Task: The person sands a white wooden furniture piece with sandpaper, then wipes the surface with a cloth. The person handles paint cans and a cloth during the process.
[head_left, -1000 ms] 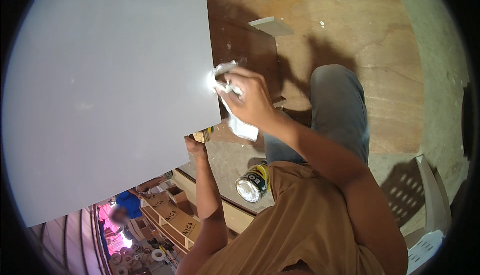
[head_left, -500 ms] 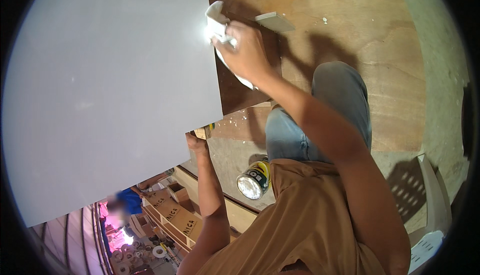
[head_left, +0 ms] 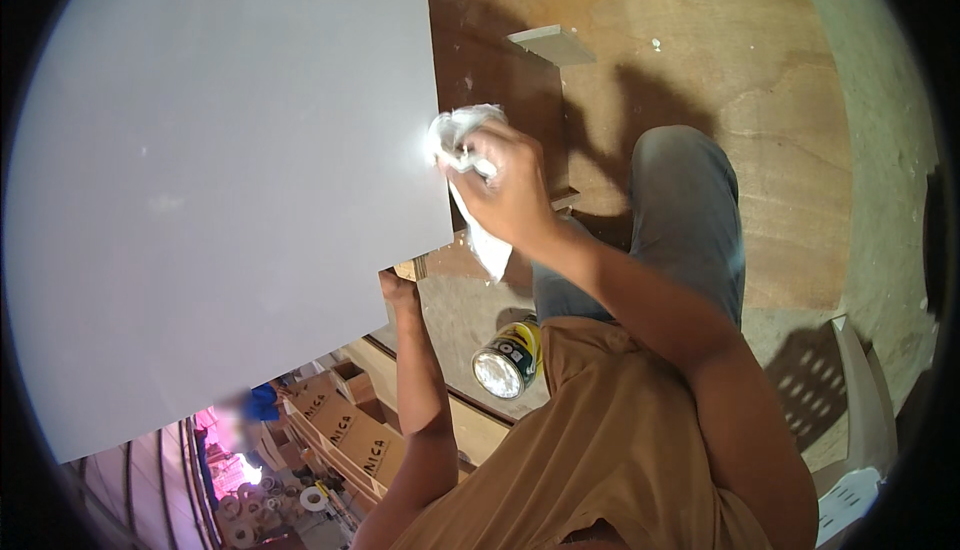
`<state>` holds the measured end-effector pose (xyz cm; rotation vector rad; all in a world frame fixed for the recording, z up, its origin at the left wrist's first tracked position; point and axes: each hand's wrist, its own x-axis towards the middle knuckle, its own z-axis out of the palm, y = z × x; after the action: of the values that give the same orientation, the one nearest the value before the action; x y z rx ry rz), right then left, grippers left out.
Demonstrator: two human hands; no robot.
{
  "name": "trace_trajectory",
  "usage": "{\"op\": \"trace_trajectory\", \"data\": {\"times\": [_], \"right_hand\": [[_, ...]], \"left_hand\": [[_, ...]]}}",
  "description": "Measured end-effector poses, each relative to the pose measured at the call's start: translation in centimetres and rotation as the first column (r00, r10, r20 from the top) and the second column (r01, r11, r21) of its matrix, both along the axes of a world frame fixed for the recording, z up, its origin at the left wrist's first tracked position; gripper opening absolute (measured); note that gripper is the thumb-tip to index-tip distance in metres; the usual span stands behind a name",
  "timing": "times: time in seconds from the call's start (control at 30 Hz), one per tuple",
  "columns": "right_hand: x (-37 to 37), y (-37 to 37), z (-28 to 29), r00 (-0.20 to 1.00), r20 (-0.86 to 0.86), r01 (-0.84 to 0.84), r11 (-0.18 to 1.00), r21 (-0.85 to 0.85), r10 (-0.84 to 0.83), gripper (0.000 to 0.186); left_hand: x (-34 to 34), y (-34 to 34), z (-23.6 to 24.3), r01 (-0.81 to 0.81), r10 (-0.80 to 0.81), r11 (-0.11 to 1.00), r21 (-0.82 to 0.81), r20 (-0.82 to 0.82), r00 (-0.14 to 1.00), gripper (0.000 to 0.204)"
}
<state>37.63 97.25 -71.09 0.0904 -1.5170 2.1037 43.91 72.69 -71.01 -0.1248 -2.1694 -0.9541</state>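
A large pale grey panel (head_left: 220, 180) fills the left of the view. My right hand (head_left: 510, 195) is shut on a crumpled white cloth (head_left: 460, 140) and presses it against the panel's right edge, with a tail of cloth hanging below the hand. My left hand (head_left: 398, 288) reaches up under the panel's lower right corner and holds it there; its fingers are mostly hidden behind the panel.
A small metal can (head_left: 505, 362) with a yellow and green label stands on the wooden ledge by my leg. A loose wooden block (head_left: 556, 45) lies on the plywood floor (head_left: 760, 80). Cardboard boxes (head_left: 345, 430) are stacked below left. A white plastic chair (head_left: 860, 420) stands at the right.
My right hand with the cloth went up along the panel's right edge, then came back down to the middle of that edge. My left hand stayed at the lower corner.
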Motion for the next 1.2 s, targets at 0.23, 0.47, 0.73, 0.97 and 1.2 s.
{"op": "trace_trajectory", "data": {"times": [0.23,0.47,0.73,0.97,1.2], "right_hand": [[-9.0,1.9,0.2,0.987,0.108,0.118,0.992,0.034,-0.121,0.022],[4.0,-0.9,0.3,1.0,0.004,0.01,1.0,-0.002,-0.01,0.014],[3.7,-1.1,-0.1,1.0,0.02,-0.021,1.0,-0.005,0.021,0.013],[-0.1,-0.3,1.0,0.994,0.104,-0.001,0.991,-0.131,0.015,0.012],[7.9,-2.2,0.5,0.977,0.143,-0.143,0.983,-0.12,0.159,0.009]], "left_hand": [[-0.6,-1.1,0.0,0.074,-0.074,0.997,0.0,0.099,0.992,0.05],[0.0,-2.5,-1.0,0.112,-0.114,0.993,0.022,0.128,0.985,0.049],[-0.6,-2.2,-1.4,0.134,-0.131,0.991,-0.013,0.132,0.983,0.049],[-1.1,-1.8,-1.1,0.132,-0.125,0.99,-0.053,0.133,0.983,0.049],[-0.4,-2.0,-1.0,0.097,-0.085,0.991,-0.09,0.131,0.988,0.049]]}}
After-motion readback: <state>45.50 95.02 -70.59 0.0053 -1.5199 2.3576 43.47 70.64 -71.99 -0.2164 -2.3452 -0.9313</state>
